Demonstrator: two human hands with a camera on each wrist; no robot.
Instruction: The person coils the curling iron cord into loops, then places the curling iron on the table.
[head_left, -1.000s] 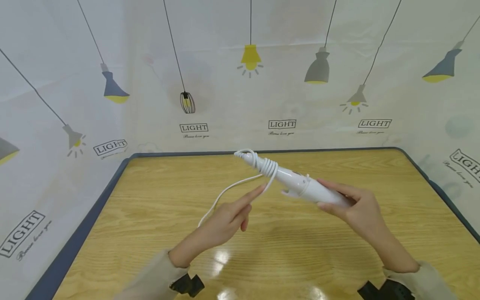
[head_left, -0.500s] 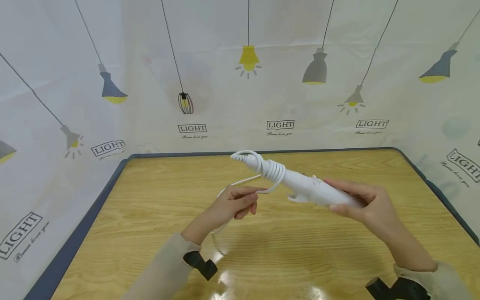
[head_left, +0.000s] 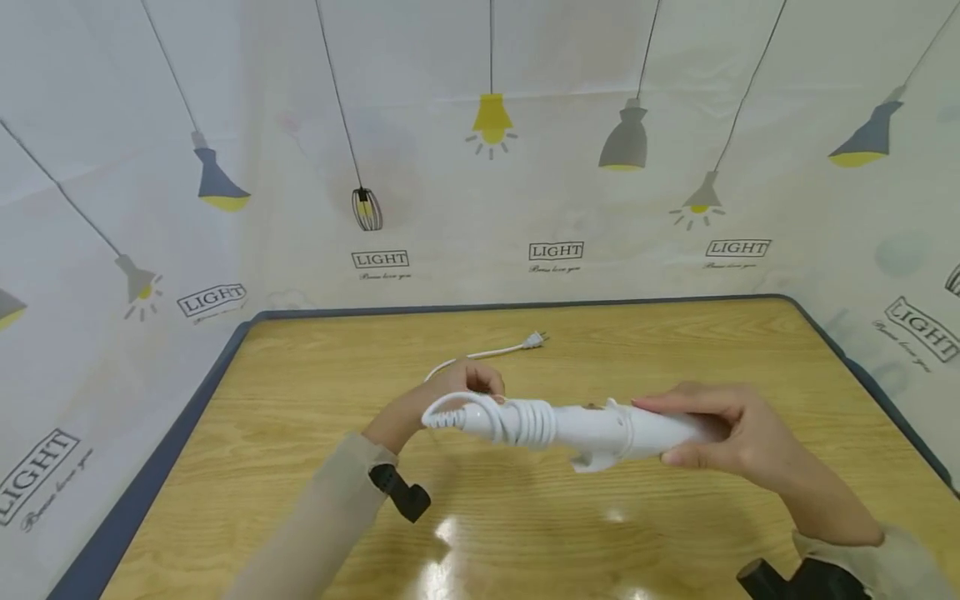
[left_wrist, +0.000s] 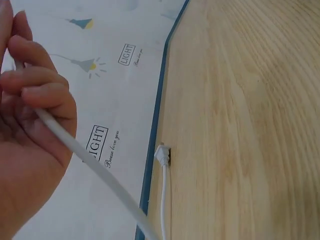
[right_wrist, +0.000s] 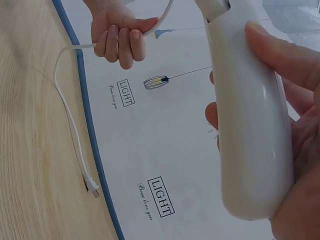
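My right hand (head_left: 750,437) grips the thick, rounded end of a white tube-shaped corded appliance (head_left: 656,433) and holds it nearly level above the table. A small lever-like tab (head_left: 594,461) juts from its underside. Several turns of white power cord (head_left: 532,422) wrap its narrow end, where a ribbed sleeve shows. Behind that end, my left hand (head_left: 474,383) is partly hidden; in the right wrist view, the left hand (right_wrist: 120,37) has its fingers curled round the loose cord. The cord (left_wrist: 95,162) runs out of the palm toward the plug (left_wrist: 162,155).
The wooden table (head_left: 337,358) has a dark blue edge (head_left: 360,312). Its two-prong plug (head_left: 533,340) lies near the back with a length of cord. White sheeting (head_left: 442,183) printed with lamps stands behind and at both sides.
The appliance has swung from slanted to almost level, its narrow end coming down and nearer. My left hand went from pointing at the cord to gripping it. The plug has come into view.
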